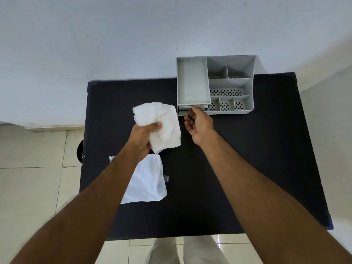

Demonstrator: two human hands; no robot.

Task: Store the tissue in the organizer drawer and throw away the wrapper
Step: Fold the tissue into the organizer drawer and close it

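Tissue (162, 122), white stack, clenched in left hand (142, 138) above black table (228, 168), empty wrapper (146, 183) flat beneath, right hand (200, 122) fingers loosely curled at grey organizer (215, 84) drawer (192, 108) front, grasp unclear

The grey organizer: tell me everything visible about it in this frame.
The organizer is a light grey box, plastic by its look, standing upright at the far edge of the black table, right of centre. Its top is divided: one long open tray on the left, and several smaller compartments on the right with perforated floors, all apparently empty. At the front, below the tray, sits a low drawer. The right hand reaches its front, fingertips at the pull; whether the drawer is opened cannot be told.
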